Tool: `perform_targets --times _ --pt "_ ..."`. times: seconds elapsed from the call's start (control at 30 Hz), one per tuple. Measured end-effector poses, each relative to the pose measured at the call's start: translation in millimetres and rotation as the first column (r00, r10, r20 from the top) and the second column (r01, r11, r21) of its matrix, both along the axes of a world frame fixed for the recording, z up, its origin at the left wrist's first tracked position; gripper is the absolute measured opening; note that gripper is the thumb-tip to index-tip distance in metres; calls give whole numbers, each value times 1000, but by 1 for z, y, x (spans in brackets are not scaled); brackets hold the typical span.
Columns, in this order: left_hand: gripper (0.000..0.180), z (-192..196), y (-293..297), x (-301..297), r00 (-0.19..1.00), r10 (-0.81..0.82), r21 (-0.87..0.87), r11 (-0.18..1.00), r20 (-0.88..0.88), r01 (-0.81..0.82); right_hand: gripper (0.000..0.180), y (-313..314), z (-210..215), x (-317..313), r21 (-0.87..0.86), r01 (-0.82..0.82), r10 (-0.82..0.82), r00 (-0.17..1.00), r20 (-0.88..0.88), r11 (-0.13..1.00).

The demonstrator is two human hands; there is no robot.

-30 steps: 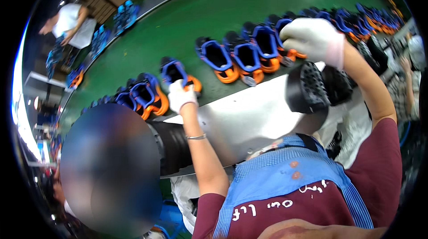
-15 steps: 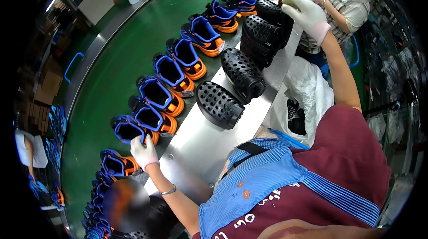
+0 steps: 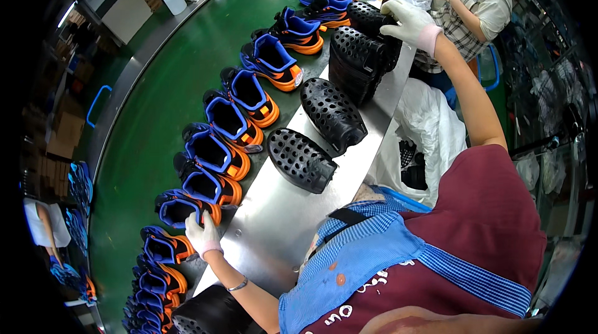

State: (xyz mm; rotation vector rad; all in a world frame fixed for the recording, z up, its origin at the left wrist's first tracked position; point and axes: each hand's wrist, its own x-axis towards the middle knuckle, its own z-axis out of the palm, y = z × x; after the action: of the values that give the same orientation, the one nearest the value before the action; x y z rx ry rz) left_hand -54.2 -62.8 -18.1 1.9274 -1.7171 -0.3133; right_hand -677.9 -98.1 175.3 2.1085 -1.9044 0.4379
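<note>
Blue-orange shoe (image 3: 180, 205) sits near left on the green conveyor belt (image 3: 156, 116), left hand (image 3: 202, 232) gloved, grasping its heel. Right hand (image 3: 408, 21), far right, grips a black perforated shoe form (image 3: 367, 19); two more forms (image 3: 330, 113) lie on the steel table (image 3: 274, 222) between.

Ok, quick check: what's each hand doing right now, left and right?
Left hand: gloved, fingers closed on the heel of a blue and orange shoe.
Right hand: gloved, resting on a black perforated piece; a firm hold cannot be told.
</note>
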Motion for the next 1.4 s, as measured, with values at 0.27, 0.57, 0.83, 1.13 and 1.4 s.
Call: perform_targets --times 0.27,0.57,0.83,1.13,1.4 --pt "33 8 8 -5 998 10 -4 1000 -63 -10 36 4 26 8 71 9 -14 998 61 997" --pt "53 56 22 -7 973 124 -76 987 -194 -141 40 10 72 124 -24 -314 311 923 225 949" --pt "79 83 42 -65 -261 -321 -392 871 -910 296 41 23 36 338 227 -892 766 451 458 390" --pt "50 37 72 -36 -203 -281 -270 959 -938 -81 41 29 -26 430 482 -764 753 597 278 428" --pt "38 44 58 -26 -128 -131 -106 977 -983 -185 46 -7 -45 455 511 -757 802 564 196 407"
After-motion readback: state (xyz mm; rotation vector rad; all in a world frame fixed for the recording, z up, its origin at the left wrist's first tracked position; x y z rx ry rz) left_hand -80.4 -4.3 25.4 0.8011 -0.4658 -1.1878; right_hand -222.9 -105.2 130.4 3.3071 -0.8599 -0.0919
